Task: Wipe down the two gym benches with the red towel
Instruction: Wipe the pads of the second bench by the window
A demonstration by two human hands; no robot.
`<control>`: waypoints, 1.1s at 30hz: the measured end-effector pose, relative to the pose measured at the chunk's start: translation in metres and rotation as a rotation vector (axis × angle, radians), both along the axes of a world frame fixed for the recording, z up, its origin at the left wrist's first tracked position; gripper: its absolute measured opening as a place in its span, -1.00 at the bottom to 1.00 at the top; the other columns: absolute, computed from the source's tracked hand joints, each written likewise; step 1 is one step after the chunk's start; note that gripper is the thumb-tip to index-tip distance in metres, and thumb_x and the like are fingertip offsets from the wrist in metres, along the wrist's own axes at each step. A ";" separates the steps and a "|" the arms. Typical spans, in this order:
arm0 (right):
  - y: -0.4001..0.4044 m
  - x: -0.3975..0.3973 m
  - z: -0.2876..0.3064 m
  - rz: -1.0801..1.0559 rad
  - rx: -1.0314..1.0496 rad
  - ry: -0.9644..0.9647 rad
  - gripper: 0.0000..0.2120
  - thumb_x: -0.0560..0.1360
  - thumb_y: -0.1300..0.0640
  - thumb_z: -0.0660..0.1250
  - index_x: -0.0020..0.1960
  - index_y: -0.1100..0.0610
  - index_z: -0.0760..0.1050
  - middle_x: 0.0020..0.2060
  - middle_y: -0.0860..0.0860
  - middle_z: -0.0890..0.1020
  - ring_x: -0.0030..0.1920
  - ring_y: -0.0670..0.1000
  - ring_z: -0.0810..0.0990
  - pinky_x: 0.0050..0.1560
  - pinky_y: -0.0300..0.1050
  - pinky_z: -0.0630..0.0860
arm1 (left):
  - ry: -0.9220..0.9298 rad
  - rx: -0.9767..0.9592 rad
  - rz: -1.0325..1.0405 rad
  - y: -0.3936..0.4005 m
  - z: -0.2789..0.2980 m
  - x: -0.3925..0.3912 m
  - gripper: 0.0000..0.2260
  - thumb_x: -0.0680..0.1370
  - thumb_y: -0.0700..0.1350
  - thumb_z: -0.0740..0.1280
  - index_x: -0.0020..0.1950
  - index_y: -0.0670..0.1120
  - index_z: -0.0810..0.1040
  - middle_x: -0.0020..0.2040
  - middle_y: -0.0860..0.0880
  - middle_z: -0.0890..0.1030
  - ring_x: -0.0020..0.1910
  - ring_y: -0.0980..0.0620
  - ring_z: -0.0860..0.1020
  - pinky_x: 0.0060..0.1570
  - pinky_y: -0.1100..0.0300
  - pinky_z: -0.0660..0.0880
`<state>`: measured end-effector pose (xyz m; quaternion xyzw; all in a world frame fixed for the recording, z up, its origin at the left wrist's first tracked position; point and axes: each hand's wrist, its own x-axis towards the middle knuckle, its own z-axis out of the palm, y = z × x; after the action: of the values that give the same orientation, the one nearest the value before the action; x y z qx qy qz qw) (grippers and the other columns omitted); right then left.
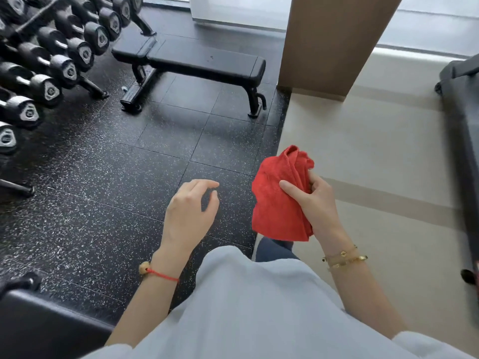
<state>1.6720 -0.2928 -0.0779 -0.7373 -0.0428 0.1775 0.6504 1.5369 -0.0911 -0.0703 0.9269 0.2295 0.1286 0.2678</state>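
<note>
My right hand [312, 200] grips a bunched red towel [277, 200] in front of my body, above the edge between dark and pale floor. My left hand [191, 208] hovers beside it with fingers loosely curled and nothing in them. A black flat gym bench [197, 60] stands on the rubber floor ahead, far from both hands. The padded corner of a second black bench [39, 325] shows at the lower left, close to my left elbow.
A rack of black dumbbells [49, 58] fills the upper left. A brown pillar [334, 42] rises behind the far bench's right end. A treadmill [464, 130] runs along the right edge. Speckled rubber floor [116, 177] lies between me and the far bench.
</note>
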 end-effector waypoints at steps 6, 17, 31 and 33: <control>0.075 0.109 -0.015 0.078 -0.007 -0.007 -0.79 0.40 0.19 0.52 -0.03 -0.04 0.61 -0.14 -0.14 0.71 -0.12 -0.15 0.67 -0.04 -0.20 0.61 | 0.011 -0.008 0.074 0.068 -0.009 0.095 -0.83 0.58 -0.13 0.31 0.14 -0.06 0.62 0.10 0.04 0.64 0.12 0.00 0.57 0.15 0.11 0.46; 0.244 0.332 0.021 0.225 -0.022 -0.126 -0.78 0.40 0.15 0.53 0.00 -0.03 0.61 -0.15 -0.18 0.70 -0.15 -0.22 0.65 -0.07 -0.27 0.58 | -0.037 -0.003 0.177 0.213 0.022 0.288 -0.83 0.58 -0.13 0.31 0.14 -0.05 0.61 0.11 0.03 0.64 0.14 0.00 0.56 0.19 0.04 0.49; 0.427 0.482 0.003 0.196 -0.017 -0.061 -0.71 0.40 0.14 0.53 0.10 0.00 0.61 -0.03 -0.07 0.72 0.00 -0.07 0.69 0.10 -0.02 0.62 | -0.060 -0.002 0.129 0.413 0.011 0.461 -0.82 0.58 -0.13 0.29 0.15 -0.06 0.61 0.10 0.04 0.64 0.14 0.02 0.56 0.19 0.08 0.49; 0.458 0.501 -0.003 0.145 -0.022 -0.055 -0.71 0.40 0.14 0.54 0.10 0.00 0.62 -0.03 -0.06 0.72 0.01 -0.05 0.69 0.13 0.04 0.61 | -0.064 0.006 0.085 0.451 0.012 0.487 -0.82 0.59 -0.12 0.29 0.15 -0.06 0.61 0.10 0.05 0.63 0.14 0.04 0.56 0.20 0.11 0.49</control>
<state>2.1726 0.1649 -0.0805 -0.7441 -0.1118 0.2043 0.6262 2.0244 0.3601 -0.0581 0.9125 0.2595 0.1698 0.2667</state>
